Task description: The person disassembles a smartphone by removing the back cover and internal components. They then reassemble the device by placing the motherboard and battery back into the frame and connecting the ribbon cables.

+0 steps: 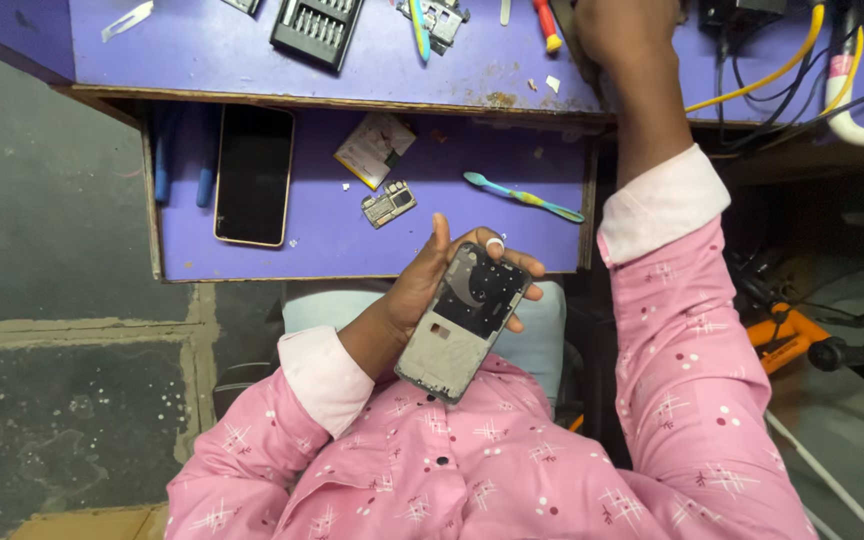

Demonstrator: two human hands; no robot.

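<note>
Left hand (432, 285): closed around an opened phone frame (464, 322), which is held tilted above the lap, insides facing up.
Right hand (624, 30): raised to the purple tabletop (202, 50) at the picture's top edge; its grip cannot be told.
Lower shelf (322, 235): a dark phone (253, 175), a small circuit board (388, 204) and a toothbrush (523, 197) are laid well apart.
Tabletop: a bit set (317, 30) is seen.
</note>
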